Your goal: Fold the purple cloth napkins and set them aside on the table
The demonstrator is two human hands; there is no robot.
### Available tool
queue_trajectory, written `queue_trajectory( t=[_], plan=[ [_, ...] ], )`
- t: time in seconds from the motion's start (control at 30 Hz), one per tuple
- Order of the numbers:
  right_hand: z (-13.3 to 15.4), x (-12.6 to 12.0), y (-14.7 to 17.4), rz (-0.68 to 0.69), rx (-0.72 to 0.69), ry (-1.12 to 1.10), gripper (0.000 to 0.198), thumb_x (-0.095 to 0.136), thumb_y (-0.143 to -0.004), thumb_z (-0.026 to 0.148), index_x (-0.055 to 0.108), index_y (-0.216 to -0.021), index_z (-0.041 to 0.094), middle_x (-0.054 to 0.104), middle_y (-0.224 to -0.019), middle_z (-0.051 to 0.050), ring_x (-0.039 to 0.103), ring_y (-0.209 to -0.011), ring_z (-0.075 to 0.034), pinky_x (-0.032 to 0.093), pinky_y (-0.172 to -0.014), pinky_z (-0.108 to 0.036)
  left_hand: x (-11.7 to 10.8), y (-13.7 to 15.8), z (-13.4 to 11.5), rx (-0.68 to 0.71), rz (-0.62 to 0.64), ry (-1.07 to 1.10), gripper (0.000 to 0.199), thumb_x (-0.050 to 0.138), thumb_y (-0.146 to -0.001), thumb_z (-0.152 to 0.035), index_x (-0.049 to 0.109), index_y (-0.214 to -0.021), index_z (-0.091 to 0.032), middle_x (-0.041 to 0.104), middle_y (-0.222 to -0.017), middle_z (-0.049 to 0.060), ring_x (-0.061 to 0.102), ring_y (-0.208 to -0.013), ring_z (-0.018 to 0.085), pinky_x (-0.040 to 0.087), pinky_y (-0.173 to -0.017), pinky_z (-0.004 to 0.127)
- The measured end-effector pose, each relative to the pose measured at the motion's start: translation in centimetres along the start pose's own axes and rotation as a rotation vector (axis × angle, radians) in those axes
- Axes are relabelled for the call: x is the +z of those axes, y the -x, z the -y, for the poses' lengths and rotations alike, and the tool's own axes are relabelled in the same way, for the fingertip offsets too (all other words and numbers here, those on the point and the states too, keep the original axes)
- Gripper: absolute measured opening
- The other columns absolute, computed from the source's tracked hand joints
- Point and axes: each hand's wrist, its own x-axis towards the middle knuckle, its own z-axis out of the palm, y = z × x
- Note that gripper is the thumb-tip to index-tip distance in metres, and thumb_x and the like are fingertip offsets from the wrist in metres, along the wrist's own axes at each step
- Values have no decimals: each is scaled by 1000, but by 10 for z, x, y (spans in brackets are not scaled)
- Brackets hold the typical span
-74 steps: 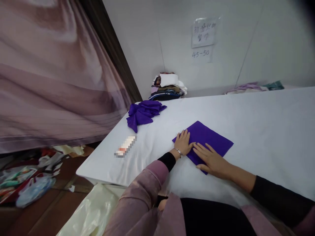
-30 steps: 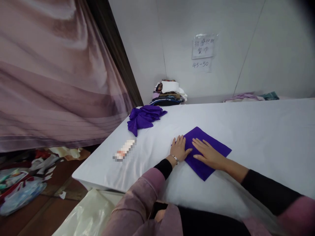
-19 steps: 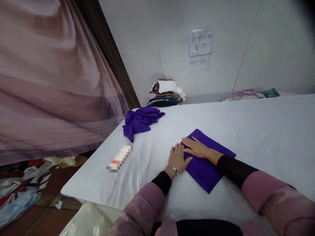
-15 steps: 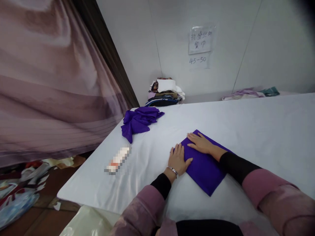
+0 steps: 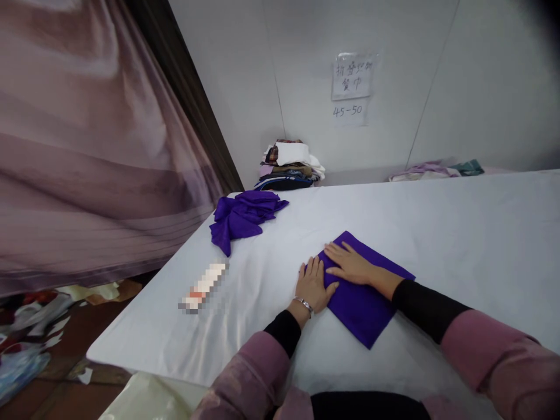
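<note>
A purple napkin (image 5: pixel 365 312), folded into a rectangle, lies flat and slantwise on the white-covered table (image 5: pixel 245 326). My left hand (image 5: pixel 314 287) rests on its left edge, fingers stretched out and thumb apart, with a bracelet at the wrist. Across the napkin's upper left part lies my right hand (image 5: pixel 350 263), palm down with the fingers extended. Both hands press on the cloth without gripping it. Part of the fold is hidden beneath the hands. A crumpled heap of purple cloth (image 5: pixel 245 216) sits at the table's far left corner.
A pixelated, blurred oblong item (image 5: pixel 203 287) lies left of my hands. Folded clothes (image 5: pixel 291 166) are stacked against the wall, with more cloth (image 5: pixel 429 170) farther right. Handwritten paper signs (image 5: pixel 351 79) hang above. A pink curtain (image 5: pixel 87 146) drapes at left; bags and scraps (image 5: pixel 26 361) litter the floor.
My right hand has slid slightly left across the napkin, toward my left hand. My left hand stays at the left edge. The whole view has shifted a little.
</note>
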Motion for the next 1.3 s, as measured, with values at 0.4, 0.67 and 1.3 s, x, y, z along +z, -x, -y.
queue_trajectory(
  t=[0.4, 0.67, 1.3],
  plan=[
    [-43, -18, 25, 1, 416, 83, 76, 24, -88, 62, 30, -142, 10, 23, -149, -16, 16, -138, -28, 12, -109, -52, 0, -2, 0, -12, 15, -17, 76, 19, -88, -62, 32, -140, -8, 27, -148, 14, 18, -138, 27, 16, -112, 47],
    [-3, -6, 69, 57, 130, -15, 72, 23, -87, 66, 27, -144, 22, 24, -150, -8, 18, -138, -25, 12, -110, -50, 2, -4, 1, -7, 5, -60, 77, 19, -88, -63, 32, -140, -8, 27, -148, 14, 18, -138, 27, 16, -112, 46],
    [-32, -55, 176, -380, 801, -396, 62, 29, -88, 61, 51, -131, 21, 45, -139, -5, 36, -130, -25, 24, -110, -44, -18, 7, -11, 107, -45, 81, 64, 29, -91, -55, 28, -142, -15, 19, -151, 12, 10, -140, 25, 9, -111, 50]
  ],
)
